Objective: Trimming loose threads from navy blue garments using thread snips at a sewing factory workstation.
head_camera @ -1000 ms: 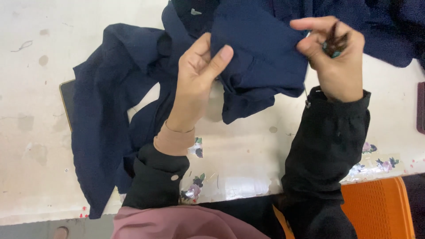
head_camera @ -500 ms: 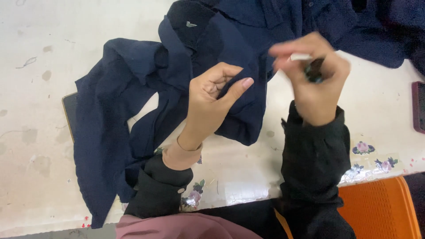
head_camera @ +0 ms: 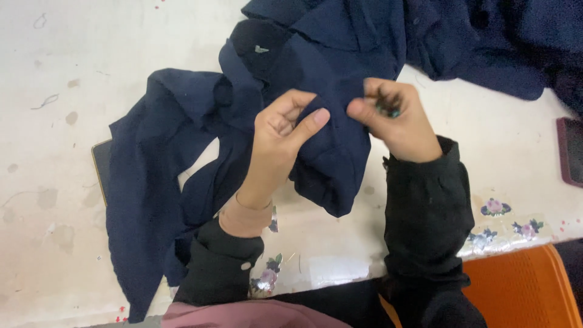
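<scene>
A: What is each of the hands doing?

B: The left hand (head_camera: 284,130) is half curled, thumb out toward two o'clock, pinching a fold of the navy garment (head_camera: 328,152) between thumb and forefingers. The right hand (head_camera: 395,118) is closed tight around a small dark tool with a teal part (head_camera: 388,110), and its thumb presses the same fold from three o'clock. What kind of tool it is cannot be told; it is mostly hidden in the fist.

A: And where does the garment lie?

B: Draped over the bench (head_camera: 48,73), with one long part trailing down toward seven o'clock and the bulk piled up toward twelve and one o'clock. The pinched fold is lifted just off the surface, between the two hands.

A: How would this be done well, in the observer's judgement?

B: Probably by keeping the fold taut between both thumbs, so a single layer meets the tool, and by working close to the fingertips where the cloth is steady.

A: What of the surface and surroundings?

B: The bench is off-white and stained, with flower stickers (head_camera: 495,208) along its near edge at four o'clock. A dark flat object (head_camera: 102,167) peeps from under the cloth at nine o'clock, another dark reddish one (head_camera: 571,152) sits at the three o'clock edge, and an orange seat (head_camera: 516,285) shows at five o'clock.
</scene>
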